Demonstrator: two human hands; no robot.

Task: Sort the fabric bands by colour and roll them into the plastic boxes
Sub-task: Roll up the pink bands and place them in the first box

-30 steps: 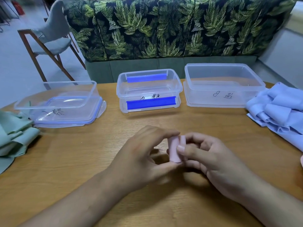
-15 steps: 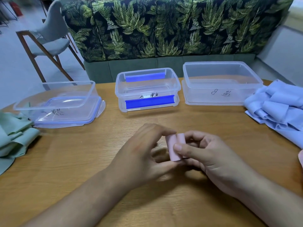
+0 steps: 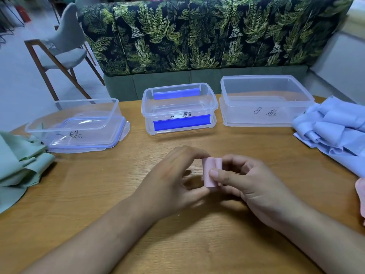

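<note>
Pink fabric band wound into a short tight roll [image 3: 209,171] is held just above the pale wooden worktop [image 3: 118,194], near its front middle; the left hand [image 3: 173,180] grips it from the left with fingertips over the top and thumb below; the right hand [image 3: 254,186] pinches it with the thumb across the near face and curled fingers behind; holding it from both sides probably keeps the winding from springing loose; the roll's long axis runs away from the person, towards the boxes, leaning a little right at the far end; whether that end is raised I cannot tell; a loose heap of pale green bands [image 3: 17,161] lies at the left edge, a heap of light blue bands [image 3: 339,131] at the right, with a pink scrap [image 3: 360,194] nearer; the colours seem already parted, each heap beside a box; farther back stand three clear plastic boxes in a row, open-topped for dropping rolls in: a shallow one on a blue-rimmed lid [image 3: 79,119], a middle one with blue clips [image 3: 179,107], a larger right one [image 3: 264,99]; no roll shows inside any; behind them are a leaf-print sofa [image 3: 197,36] and a grey chair [image 3: 65,42]
</note>
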